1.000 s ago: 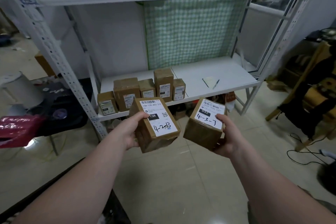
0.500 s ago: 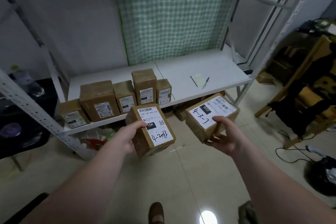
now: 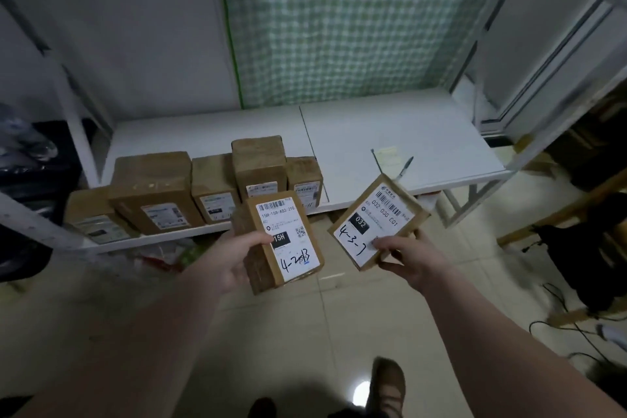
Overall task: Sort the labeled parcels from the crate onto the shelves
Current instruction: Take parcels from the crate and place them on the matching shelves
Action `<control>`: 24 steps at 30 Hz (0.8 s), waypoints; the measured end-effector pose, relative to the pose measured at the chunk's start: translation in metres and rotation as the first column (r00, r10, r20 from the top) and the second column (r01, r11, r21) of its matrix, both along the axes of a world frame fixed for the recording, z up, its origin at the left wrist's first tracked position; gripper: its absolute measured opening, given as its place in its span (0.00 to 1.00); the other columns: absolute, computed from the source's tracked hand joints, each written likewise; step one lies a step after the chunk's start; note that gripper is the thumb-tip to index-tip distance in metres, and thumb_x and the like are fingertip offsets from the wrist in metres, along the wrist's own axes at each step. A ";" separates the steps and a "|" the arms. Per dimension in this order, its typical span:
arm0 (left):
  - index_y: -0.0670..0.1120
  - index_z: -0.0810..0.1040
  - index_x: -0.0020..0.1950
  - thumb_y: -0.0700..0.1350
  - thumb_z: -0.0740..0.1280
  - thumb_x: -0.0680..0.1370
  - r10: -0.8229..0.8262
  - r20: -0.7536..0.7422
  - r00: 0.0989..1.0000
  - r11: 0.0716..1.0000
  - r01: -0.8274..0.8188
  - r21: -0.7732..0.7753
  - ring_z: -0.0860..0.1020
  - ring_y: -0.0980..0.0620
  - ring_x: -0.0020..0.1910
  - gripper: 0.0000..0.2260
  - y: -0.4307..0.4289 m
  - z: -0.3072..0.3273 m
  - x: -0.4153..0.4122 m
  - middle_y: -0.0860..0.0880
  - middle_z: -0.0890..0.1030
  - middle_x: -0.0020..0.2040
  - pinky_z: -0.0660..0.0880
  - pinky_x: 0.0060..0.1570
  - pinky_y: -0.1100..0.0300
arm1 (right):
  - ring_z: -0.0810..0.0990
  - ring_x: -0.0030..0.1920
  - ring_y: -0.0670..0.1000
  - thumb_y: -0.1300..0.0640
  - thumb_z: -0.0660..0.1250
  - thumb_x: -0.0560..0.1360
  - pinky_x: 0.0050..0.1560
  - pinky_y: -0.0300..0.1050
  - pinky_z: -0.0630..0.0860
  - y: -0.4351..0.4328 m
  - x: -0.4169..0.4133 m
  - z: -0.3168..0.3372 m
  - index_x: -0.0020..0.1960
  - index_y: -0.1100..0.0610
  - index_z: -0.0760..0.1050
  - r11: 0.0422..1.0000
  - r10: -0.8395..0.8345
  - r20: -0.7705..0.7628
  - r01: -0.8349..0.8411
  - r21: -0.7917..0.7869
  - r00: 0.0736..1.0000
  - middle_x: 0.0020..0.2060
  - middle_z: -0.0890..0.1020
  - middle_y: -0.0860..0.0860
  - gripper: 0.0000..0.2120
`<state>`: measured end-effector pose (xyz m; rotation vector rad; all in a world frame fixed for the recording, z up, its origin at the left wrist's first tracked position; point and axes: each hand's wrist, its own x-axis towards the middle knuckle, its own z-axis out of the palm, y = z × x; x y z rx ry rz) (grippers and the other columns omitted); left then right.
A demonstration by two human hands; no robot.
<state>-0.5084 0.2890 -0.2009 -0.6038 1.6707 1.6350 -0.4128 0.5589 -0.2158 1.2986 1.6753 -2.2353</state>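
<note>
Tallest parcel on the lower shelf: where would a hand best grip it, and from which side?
Its upper end, I judge, pinched across the side faces, coming from above and in front. The tallest parcel stands upright, close between a shorter left neighbour and right neighbour; only its top rises clear of them.

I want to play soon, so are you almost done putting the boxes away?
Not yet. Five parcels already stand in a row on the white shelf. The left hand grips the parcel marked 4-2-13, the right hand holds the parcel marked 4-3-7. Both need shelving. The crate is out of view, so how many remain is unknown.
</note>
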 end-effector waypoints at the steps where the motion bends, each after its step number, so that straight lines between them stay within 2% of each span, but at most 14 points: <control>1: 0.46 0.76 0.59 0.38 0.70 0.74 0.016 0.002 1.000 1.000 -0.016 0.004 0.81 0.48 0.44 0.14 0.008 -0.004 -0.003 0.45 0.84 0.46 0.76 0.38 0.53 | 0.79 0.45 0.51 0.74 0.72 0.67 0.45 0.54 0.80 0.010 -0.011 -0.004 0.64 0.57 0.67 0.999 0.041 0.008 -0.041 0.018 0.999 0.53 0.81 0.54 0.30; 3: 0.46 0.77 0.59 0.38 0.70 0.75 0.027 -0.008 1.000 1.000 -0.027 0.017 0.81 0.46 0.48 0.14 0.023 -0.014 -0.010 0.45 0.84 0.48 0.77 0.45 0.50 | 0.80 0.48 0.51 0.75 0.72 0.67 0.39 0.50 0.79 0.032 -0.034 -0.012 0.66 0.56 0.65 0.994 0.107 0.017 -0.108 0.032 0.994 0.54 0.81 0.53 0.33; 6: 0.48 0.76 0.62 0.39 0.71 0.74 0.046 -0.015 0.999 0.998 -0.045 0.034 0.82 0.44 0.53 0.17 0.050 -0.037 -0.017 0.46 0.84 0.53 0.77 0.53 0.45 | 0.81 0.45 0.50 0.76 0.73 0.65 0.35 0.47 0.77 0.065 -0.071 -0.026 0.65 0.55 0.66 0.975 0.217 0.037 -0.218 0.041 0.976 0.50 0.81 0.50 0.34; 8: 0.48 0.76 0.63 0.41 0.71 0.74 0.066 -0.014 0.998 0.997 -0.066 0.035 0.82 0.44 0.53 0.18 0.069 -0.050 -0.019 0.46 0.84 0.53 0.78 0.52 0.45 | 0.82 0.46 0.52 0.77 0.73 0.64 0.37 0.49 0.79 0.084 -0.093 -0.039 0.64 0.56 0.65 0.957 0.281 0.047 -0.283 0.061 0.959 0.51 0.82 0.52 0.35; 11: 0.48 0.75 0.63 0.44 0.72 0.73 0.138 -0.032 0.990 0.990 -0.136 0.038 0.83 0.44 0.51 0.19 0.101 -0.073 -0.025 0.46 0.84 0.53 0.80 0.47 0.46 | 0.82 0.52 0.57 0.76 0.74 0.63 0.43 0.52 0.81 0.113 -0.132 -0.068 0.62 0.54 0.65 0.923 0.368 0.048 -0.371 0.099 0.929 0.54 0.82 0.53 0.35; 13: 0.49 0.76 0.60 0.41 0.73 0.72 0.225 -0.047 0.973 0.974 -0.223 0.052 0.83 0.44 0.51 0.17 0.117 -0.091 -0.028 0.46 0.84 0.54 0.80 0.45 0.46 | 0.82 0.55 0.60 0.75 0.75 0.61 0.45 0.55 0.81 0.124 -0.158 -0.090 0.63 0.52 0.65 0.901 0.421 0.026 -0.421 0.108 0.907 0.54 0.81 0.52 0.37; 15: 0.50 0.76 0.57 0.37 0.71 0.72 0.332 -0.045 0.942 0.942 -0.328 0.076 0.84 0.48 0.48 0.15 0.131 -0.108 -0.030 0.48 0.84 0.53 0.80 0.43 0.48 | 0.82 0.54 0.60 0.74 0.76 0.59 0.44 0.56 0.81 0.128 -0.179 -0.110 0.63 0.50 0.65 0.869 0.474 0.007 -0.470 0.152 0.880 0.53 0.81 0.50 0.40; 17: 0.50 0.75 0.58 0.37 0.71 0.72 0.381 -0.041 0.924 0.923 -0.378 0.068 0.83 0.53 0.43 0.17 0.140 -0.124 -0.032 0.50 0.83 0.52 0.78 0.41 0.53 | 0.82 0.53 0.59 0.73 0.77 0.59 0.44 0.61 0.82 0.130 -0.195 -0.127 0.63 0.50 0.64 0.836 0.509 0.002 -0.495 0.236 0.861 0.50 0.80 0.47 0.41; 20: 0.48 0.74 0.63 0.38 0.72 0.72 0.408 -0.047 0.912 0.913 -0.407 0.023 0.81 0.51 0.50 0.21 0.143 -0.148 -0.038 0.50 0.83 0.54 0.76 0.44 0.52 | 0.81 0.55 0.58 0.70 0.79 0.56 0.49 0.65 0.81 0.131 -0.221 -0.152 0.67 0.50 0.61 0.768 0.572 0.008 -0.539 0.347 0.820 0.49 0.79 0.45 0.47; 24: 0.49 0.74 0.62 0.36 0.72 0.71 0.443 -0.090 0.892 0.895 -0.446 -0.014 0.80 0.49 0.55 0.22 0.142 -0.169 -0.045 0.50 0.83 0.55 0.77 0.49 0.49 | 0.79 0.57 0.54 0.73 0.77 0.60 0.53 0.63 0.80 0.127 -0.244 -0.182 0.78 0.50 0.48 0.671 0.660 0.022 -0.603 0.432 0.751 0.53 0.76 0.44 0.58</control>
